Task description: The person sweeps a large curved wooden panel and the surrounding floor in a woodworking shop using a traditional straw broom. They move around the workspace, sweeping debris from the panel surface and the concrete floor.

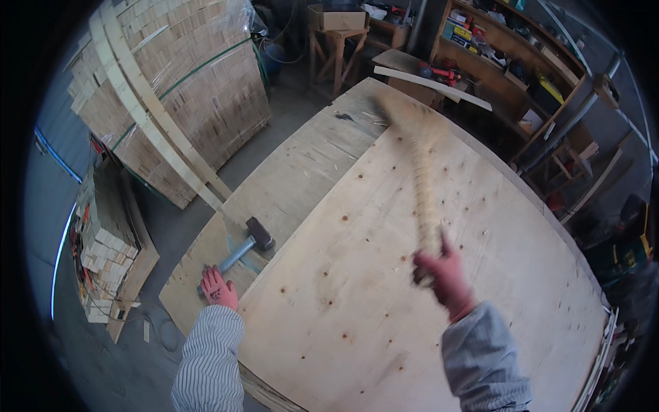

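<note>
Cluttered wooden shelf [441,33], grey floor [171,237], bluish wall [44,192]

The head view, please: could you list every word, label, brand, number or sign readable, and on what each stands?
No text can be read.
Dark print on the pink-gloved left hand: too small to read.
Small rectangular yellow boxes: any print too small and blurred.

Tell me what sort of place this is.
Probably a woodworking shop or timber store: a large knotty wooden sheet laid out as the work surface, a heavy hammer beside it, and a green-strapped stack of wood pieces behind.
</note>
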The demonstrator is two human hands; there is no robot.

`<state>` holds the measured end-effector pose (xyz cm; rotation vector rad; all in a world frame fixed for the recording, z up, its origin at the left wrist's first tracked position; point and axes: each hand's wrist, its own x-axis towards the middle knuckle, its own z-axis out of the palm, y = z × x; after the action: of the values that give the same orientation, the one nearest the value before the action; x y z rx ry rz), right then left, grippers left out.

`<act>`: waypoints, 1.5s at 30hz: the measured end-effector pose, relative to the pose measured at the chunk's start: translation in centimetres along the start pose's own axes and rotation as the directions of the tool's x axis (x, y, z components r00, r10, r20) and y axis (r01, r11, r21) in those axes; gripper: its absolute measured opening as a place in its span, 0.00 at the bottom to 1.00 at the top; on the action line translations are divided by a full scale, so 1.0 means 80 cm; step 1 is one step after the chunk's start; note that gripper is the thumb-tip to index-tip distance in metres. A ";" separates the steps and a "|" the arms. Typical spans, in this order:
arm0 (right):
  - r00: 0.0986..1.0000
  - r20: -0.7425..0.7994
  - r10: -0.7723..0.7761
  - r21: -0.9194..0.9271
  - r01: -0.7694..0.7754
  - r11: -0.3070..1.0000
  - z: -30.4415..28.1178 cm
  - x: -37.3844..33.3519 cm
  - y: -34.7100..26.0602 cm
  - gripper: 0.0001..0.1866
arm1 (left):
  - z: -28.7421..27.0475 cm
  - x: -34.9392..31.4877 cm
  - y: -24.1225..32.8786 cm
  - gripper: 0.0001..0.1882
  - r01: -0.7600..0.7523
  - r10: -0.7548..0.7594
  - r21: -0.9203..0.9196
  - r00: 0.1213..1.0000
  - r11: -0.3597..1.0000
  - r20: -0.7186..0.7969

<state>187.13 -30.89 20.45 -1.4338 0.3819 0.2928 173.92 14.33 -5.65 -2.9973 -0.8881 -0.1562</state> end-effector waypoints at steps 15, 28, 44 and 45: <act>0.895 0.440 0.068 0.255 -0.197 0.947 -0.040 -0.036 -0.016 0.43 | -0.077 -0.012 0.031 0.16 0.120 0.020 -0.454 0.956 0.883 0.292; 0.826 0.556 0.092 0.407 -0.367 0.837 -0.022 -0.039 -0.004 0.41 | -0.137 -0.275 0.099 0.17 0.643 -0.135 -0.644 0.744 0.415 0.655; 0.896 0.397 0.199 0.306 -0.333 0.892 0.048 -0.075 -0.006 0.37 | -0.091 -0.302 0.093 0.22 0.333 -0.043 -0.429 0.828 0.840 0.558; 0.894 0.430 0.126 0.302 -0.274 0.913 0.048 -0.066 -0.010 0.37 | -0.092 -0.304 0.094 0.21 0.316 -0.031 -0.447 0.843 0.837 0.536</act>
<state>182.97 -27.02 23.75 -0.9438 0.2290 0.6465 157.06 -5.43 -0.64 -3.5241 -1.3753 0.5237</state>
